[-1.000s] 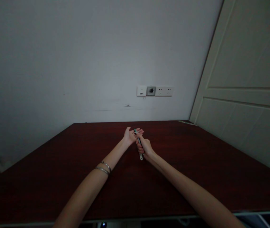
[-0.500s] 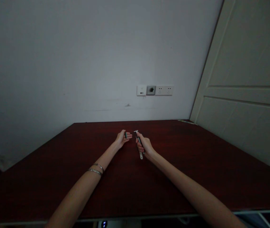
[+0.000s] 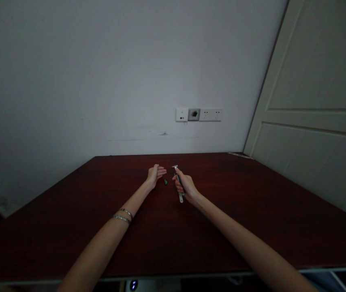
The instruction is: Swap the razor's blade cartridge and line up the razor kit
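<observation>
My right hand (image 3: 185, 185) is closed around a slim metal tool with a T-shaped head (image 3: 175, 166). Its head sticks out past my thumb, and a pale flat end with a small hole shows below my fingers. Its exact kind is too small to make out. To the left, my left hand (image 3: 155, 177) is open, fingers stretched toward the tool, palm turned inward. A small dark green and black piece (image 3: 165, 182) lies on the table just below the left fingertips, between the two hands and apart from the right one.
The dark red wooden table (image 3: 148, 239) reaches back to a pale wall. Sockets and switches (image 3: 199, 114) are set in that wall. A thin strip (image 3: 240, 155) lies at the far right corner, near a white panelled door (image 3: 309, 134). Bracelets (image 3: 122, 216) circle my left forearm.
The small green piece has left my left hand and now lies on the table. My left hand has shifted slightly left. My right hand still holds the tool in nearly the same place.
</observation>
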`<state>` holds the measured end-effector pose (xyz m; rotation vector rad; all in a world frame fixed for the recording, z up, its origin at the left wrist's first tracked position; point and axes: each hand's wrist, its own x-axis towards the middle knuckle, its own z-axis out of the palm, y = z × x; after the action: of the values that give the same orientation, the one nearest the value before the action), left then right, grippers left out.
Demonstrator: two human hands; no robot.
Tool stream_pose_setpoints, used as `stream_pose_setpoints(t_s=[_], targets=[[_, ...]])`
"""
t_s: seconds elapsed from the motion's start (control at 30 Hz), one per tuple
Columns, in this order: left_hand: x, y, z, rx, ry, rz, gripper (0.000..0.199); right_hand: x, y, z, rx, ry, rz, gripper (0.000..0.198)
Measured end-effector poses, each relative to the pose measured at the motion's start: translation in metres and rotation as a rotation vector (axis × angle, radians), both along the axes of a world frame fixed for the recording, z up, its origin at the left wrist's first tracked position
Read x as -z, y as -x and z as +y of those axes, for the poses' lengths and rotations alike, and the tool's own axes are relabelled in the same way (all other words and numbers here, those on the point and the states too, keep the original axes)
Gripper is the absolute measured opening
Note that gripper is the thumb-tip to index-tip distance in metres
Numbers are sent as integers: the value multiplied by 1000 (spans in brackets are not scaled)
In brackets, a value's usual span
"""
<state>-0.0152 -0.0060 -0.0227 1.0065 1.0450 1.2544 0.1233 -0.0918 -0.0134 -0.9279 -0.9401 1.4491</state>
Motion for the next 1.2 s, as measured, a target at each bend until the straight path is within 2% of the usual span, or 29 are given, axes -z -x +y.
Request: stream_pose_setpoints(t_s=[0.17,0.37,0.47,0.57,0.7,0.9,0.97,1.03,1.1,1.2], targets=[[-11,0,-8,-49,-87,53,17,-7,-7,10,47,-106,48,30],[-22,2,-26,-29,-276,166,11,-19,-16,21,185,-269,-136,24],[-22,2,-33,25,-334,223,8,-21,-19,25,245,-393,-284,21],[-20,-2,-40,161,-380,262,10,-18,-19,29,294,-486,-394,20],[-19,-11,-46,329,-399,203,22,-14,-15,31,279,-504,-469,20],[-18,-15,-51,333,-391,152,16,-16,-14,26,213,-478,-500,29],[-19,-13,-51,338,-375,144,15,-18,-21,23,256,-479,-532,33],[-22,-9,-51,317,-353,124,16,-18,-29,19,347,-482,-651,30],[-25,-6,-51,266,-340,101,15,-15,-35,13,373,-473,-888,23],[-29,-4,-51,209,-346,76,13,-5,-34,-1,241,-418,-1326,18]])
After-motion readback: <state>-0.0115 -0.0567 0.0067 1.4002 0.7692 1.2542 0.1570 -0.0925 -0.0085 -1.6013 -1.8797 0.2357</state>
